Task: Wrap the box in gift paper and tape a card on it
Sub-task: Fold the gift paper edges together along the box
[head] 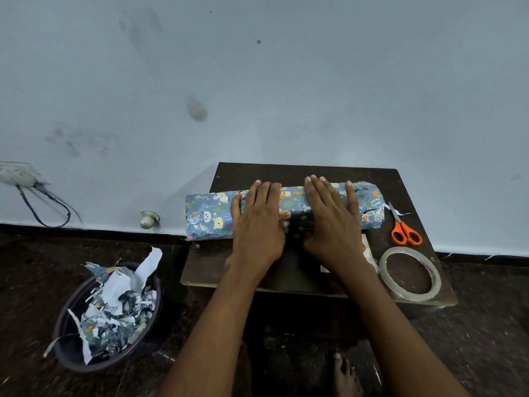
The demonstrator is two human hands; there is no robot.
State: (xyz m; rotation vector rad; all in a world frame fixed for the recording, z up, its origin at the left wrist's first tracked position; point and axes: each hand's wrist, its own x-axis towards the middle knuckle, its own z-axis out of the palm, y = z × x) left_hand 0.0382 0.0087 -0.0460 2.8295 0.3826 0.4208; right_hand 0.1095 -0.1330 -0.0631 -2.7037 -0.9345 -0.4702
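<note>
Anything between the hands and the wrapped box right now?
No. The left hand and right hand lie flat on the gift paper covering the box, with nothing visible in between.

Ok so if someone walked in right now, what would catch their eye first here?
Probably the left hand and right hand pressed flat, side by side, on the animal-print wrapped box lying across the dark board. Next, the orange-handled scissors and the tape roll at the board's right edge. Then the bowl of paper scraps on the floor to the left.
</note>
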